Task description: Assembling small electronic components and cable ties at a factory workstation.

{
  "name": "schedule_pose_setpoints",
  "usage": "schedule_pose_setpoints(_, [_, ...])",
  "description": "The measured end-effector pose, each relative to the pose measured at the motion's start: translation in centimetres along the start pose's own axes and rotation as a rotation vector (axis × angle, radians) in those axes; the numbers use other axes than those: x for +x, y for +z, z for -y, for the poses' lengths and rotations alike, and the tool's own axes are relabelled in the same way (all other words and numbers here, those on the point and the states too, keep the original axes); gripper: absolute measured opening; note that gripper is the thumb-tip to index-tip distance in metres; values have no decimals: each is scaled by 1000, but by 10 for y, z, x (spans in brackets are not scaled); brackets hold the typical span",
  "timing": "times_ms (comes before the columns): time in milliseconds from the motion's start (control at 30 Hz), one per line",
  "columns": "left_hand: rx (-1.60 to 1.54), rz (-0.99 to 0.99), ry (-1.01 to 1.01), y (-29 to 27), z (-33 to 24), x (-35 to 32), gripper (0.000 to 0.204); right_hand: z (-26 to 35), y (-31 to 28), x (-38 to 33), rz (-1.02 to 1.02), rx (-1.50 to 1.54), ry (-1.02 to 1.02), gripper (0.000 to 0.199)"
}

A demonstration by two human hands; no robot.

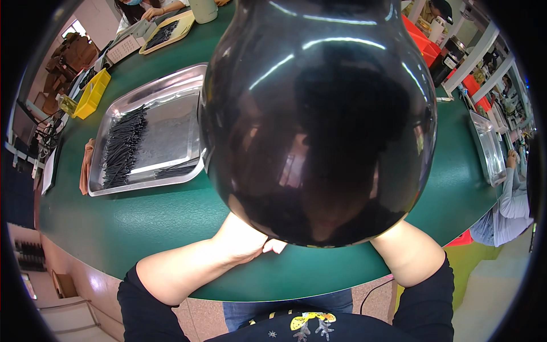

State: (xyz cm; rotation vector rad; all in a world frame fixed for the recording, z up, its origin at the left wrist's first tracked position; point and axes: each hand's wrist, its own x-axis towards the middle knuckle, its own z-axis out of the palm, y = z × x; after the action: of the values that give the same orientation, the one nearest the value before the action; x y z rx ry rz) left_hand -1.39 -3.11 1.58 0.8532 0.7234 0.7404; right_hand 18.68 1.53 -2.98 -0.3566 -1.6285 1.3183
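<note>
A large glossy black dome, like a lamp shade [319, 125], fills the middle of the view and hides most of both hands. My left hand [245, 236] goes in under its lower left rim; only the wrist, the hand's edge and a fingertip show. From the right, my right forearm [407, 251] passes beneath the same rim, and that hand is out of sight. Whatever the hands hold is covered. Left of the dome, a shallow metal tray [176, 122] contains many thin black cable-like pieces [122, 148] laid side by side, with a smaller bunch [176, 170] near its front edge.
All this stands on a green table [154, 228]. A brown cloth-like strip [86, 165] lies beside the tray. Farther off are a yellow bin [92, 94], a cream tray [168, 33] by another person, and a second metal tray [488, 148] at right, near someone's arm.
</note>
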Motion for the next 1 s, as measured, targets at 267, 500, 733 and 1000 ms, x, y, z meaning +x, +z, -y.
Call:
schedule_pose_setpoints(267, [43,2,26,2,-1,0,13,30,43,11,-426,562,153,55])
schedule_pose_setpoints(500, [68,41,-9,0,-2,0,14,8,2,5,245,638,-126,68])
schedule_pose_setpoints(733, [-28,44,-72,-3,2,-1,18,14,26,-8,-292,125,265,63])
schedule_pose_setpoints(1000, [-331,236,-81,-6,8,-2,19,20,28,0,-104,77,288,78])
